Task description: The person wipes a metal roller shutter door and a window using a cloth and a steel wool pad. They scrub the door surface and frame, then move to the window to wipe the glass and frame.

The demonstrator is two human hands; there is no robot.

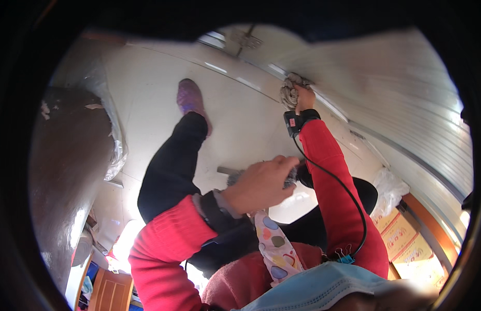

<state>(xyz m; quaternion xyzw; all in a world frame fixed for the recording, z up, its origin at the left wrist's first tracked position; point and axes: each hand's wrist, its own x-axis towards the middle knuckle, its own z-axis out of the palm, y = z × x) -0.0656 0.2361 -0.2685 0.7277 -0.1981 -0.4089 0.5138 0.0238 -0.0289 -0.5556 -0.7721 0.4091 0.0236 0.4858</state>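
My right hand [305, 98] presses a crumpled grey-beige cloth [290, 93] against the foot of a ribbed, pale metal panel [395, 85], where it meets the floor. A black device [291, 123] with a cable is strapped to that wrist. Nearer my body, my left hand [259, 186] is blurred, its fingers and thumb curled around a grey, rough-textured item [290, 178]. Most of that item is hidden behind the hand, so its kind is unclear. Just beyond it, a flat grey strip [226, 170] shows over the floor.
A shoe [190, 97] rests on the pale tiled floor [236, 128]. Dark brown furniture [69, 155] edged with clear plastic film [118, 151] stands at left. At right are a plastic bag [390, 190] and printed cartons [407, 241]. A metal floor track [331, 109] runs along the panel.
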